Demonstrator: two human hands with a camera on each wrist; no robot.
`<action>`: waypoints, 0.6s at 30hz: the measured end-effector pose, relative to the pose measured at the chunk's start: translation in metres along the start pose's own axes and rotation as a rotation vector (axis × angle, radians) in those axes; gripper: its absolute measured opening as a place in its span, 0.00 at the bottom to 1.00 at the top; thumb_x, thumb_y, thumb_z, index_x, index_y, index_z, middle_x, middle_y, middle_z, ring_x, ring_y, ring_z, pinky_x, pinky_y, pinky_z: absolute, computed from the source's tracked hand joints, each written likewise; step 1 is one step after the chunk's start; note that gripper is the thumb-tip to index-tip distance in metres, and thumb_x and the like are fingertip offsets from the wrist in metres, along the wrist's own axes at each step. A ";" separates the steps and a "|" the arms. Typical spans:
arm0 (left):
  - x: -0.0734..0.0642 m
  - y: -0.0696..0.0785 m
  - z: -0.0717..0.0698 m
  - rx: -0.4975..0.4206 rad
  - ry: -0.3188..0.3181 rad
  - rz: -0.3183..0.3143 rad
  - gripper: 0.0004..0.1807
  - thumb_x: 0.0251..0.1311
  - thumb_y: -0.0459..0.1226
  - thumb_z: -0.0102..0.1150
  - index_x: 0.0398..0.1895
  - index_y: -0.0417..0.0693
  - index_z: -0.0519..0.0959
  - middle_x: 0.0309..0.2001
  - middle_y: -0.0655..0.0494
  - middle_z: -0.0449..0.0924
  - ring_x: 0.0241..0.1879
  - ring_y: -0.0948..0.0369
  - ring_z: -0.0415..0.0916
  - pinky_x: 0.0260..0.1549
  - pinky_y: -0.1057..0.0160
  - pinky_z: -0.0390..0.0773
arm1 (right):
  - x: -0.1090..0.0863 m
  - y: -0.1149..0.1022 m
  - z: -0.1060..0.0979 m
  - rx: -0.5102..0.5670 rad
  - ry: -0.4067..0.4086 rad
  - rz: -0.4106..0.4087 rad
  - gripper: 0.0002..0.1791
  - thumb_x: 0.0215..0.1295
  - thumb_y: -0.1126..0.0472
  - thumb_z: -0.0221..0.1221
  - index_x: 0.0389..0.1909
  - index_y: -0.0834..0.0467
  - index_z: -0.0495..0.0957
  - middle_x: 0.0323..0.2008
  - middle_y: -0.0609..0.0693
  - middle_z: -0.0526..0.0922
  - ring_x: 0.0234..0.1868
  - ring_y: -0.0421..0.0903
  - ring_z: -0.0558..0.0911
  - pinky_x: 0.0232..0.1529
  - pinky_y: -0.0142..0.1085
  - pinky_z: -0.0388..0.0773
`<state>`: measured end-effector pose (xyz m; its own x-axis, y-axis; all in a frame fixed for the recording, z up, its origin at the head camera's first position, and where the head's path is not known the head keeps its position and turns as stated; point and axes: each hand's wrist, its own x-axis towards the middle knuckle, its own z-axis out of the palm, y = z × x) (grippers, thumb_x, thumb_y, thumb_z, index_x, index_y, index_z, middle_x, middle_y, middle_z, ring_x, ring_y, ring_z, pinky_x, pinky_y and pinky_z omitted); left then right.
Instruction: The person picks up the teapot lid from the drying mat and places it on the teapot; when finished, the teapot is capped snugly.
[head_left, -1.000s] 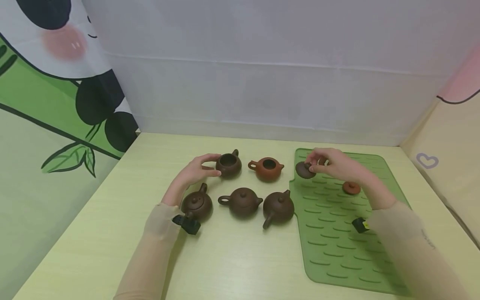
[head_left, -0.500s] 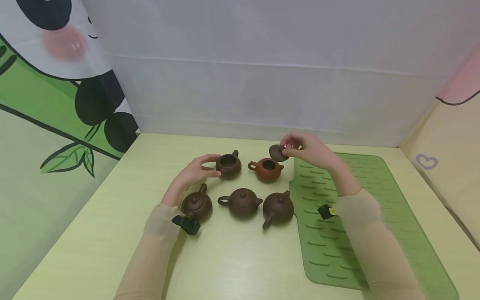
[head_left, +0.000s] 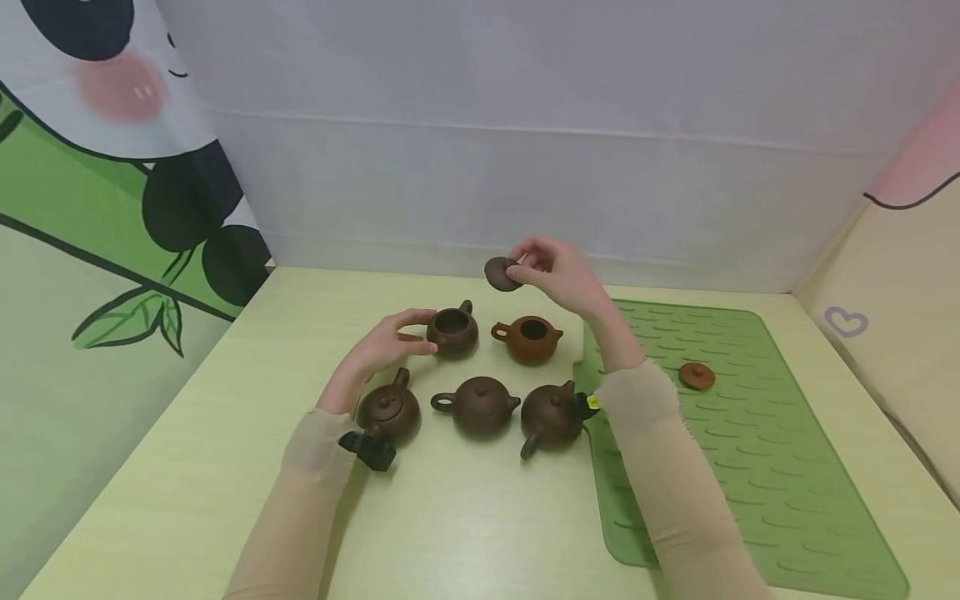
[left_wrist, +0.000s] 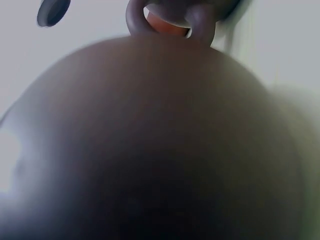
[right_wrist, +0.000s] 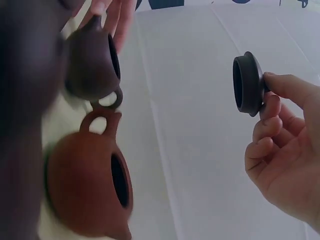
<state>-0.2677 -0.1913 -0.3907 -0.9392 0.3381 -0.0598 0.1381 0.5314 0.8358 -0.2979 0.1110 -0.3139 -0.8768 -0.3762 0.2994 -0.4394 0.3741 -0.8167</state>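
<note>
My right hand (head_left: 561, 271) pinches a dark brown teapot lid (head_left: 499, 275) by its knob, raised beyond the row of teapots. The right wrist view shows this lid (right_wrist: 246, 82) tilted on edge, its hollow underside facing left. My left hand (head_left: 384, 343) holds a lidless dark brown teapot (head_left: 454, 345) at its left side, thumb and fingers at the spout end. Beside that pot stands a reddish-brown teapot (head_left: 528, 352), also lidless, its handle pointing left. In the left wrist view a blurred dark teapot body (left_wrist: 160, 130) fills most of the picture.
Nearer me stand three lidded dark teapots: one (head_left: 390, 417) beside my left wrist, one (head_left: 482, 412) in the middle, one (head_left: 551, 417) partly behind the right wrist camera. A reddish-brown lid (head_left: 697, 377) lies on the green mat (head_left: 780, 450) at right. A pale curtain (head_left: 480, 183) hangs behind.
My right hand has carried the dark lid leftward and upward from above the green mat, past the reddish-brown teapot. The reddish-brown lid shows again. My left hand stays at its teapot.
</note>
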 end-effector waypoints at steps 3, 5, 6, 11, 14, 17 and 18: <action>0.000 0.000 0.000 -0.002 0.002 0.006 0.35 0.64 0.38 0.62 0.74 0.50 0.63 0.72 0.42 0.64 0.65 0.38 0.71 0.68 0.40 0.65 | 0.007 -0.002 0.012 0.085 0.026 -0.002 0.10 0.66 0.56 0.63 0.46 0.53 0.79 0.28 0.47 0.79 0.32 0.46 0.77 0.45 0.38 0.72; 0.000 0.000 0.000 -0.003 0.002 0.008 0.35 0.65 0.38 0.62 0.74 0.50 0.63 0.72 0.42 0.64 0.65 0.38 0.71 0.68 0.40 0.65 | 0.011 -0.003 0.019 0.126 0.039 0.001 0.11 0.66 0.55 0.63 0.46 0.54 0.79 0.26 0.45 0.78 0.32 0.46 0.75 0.45 0.37 0.71; 0.000 -0.001 0.001 -0.004 0.002 0.009 0.34 0.65 0.38 0.62 0.74 0.50 0.63 0.72 0.42 0.64 0.65 0.38 0.71 0.68 0.40 0.65 | 0.013 -0.004 0.022 0.143 0.044 0.002 0.11 0.65 0.55 0.63 0.46 0.54 0.79 0.25 0.45 0.78 0.32 0.46 0.75 0.45 0.38 0.71; 0.001 0.000 0.002 -0.015 0.001 0.005 0.34 0.65 0.38 0.62 0.73 0.51 0.63 0.72 0.43 0.64 0.66 0.39 0.71 0.67 0.40 0.66 | 0.017 -0.008 0.033 0.170 0.057 0.016 0.12 0.65 0.55 0.64 0.46 0.55 0.79 0.24 0.44 0.77 0.34 0.46 0.74 0.45 0.37 0.69; 0.001 0.000 0.002 -0.018 -0.001 0.006 0.34 0.65 0.38 0.62 0.74 0.50 0.63 0.73 0.43 0.63 0.67 0.38 0.69 0.67 0.40 0.66 | 0.019 -0.010 0.038 0.181 0.058 0.020 0.11 0.65 0.56 0.64 0.45 0.55 0.79 0.24 0.44 0.78 0.33 0.46 0.74 0.44 0.37 0.69; 0.000 0.000 0.001 -0.025 -0.002 0.003 0.35 0.65 0.38 0.62 0.74 0.49 0.62 0.74 0.44 0.62 0.68 0.38 0.67 0.68 0.40 0.65 | 0.021 -0.010 0.043 0.191 0.053 0.022 0.10 0.65 0.56 0.63 0.45 0.55 0.79 0.23 0.44 0.78 0.33 0.46 0.74 0.41 0.36 0.68; 0.000 0.000 0.000 -0.026 -0.003 0.005 0.35 0.65 0.37 0.61 0.74 0.48 0.62 0.74 0.44 0.62 0.68 0.37 0.67 0.68 0.39 0.65 | 0.022 -0.010 0.045 0.196 0.052 0.024 0.10 0.65 0.56 0.63 0.44 0.55 0.79 0.23 0.44 0.78 0.32 0.45 0.74 0.39 0.36 0.68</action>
<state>-0.2676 -0.1909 -0.3909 -0.9375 0.3434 -0.0569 0.1348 0.5088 0.8502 -0.3042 0.0606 -0.3210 -0.8979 -0.3224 0.2996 -0.3762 0.2087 -0.9027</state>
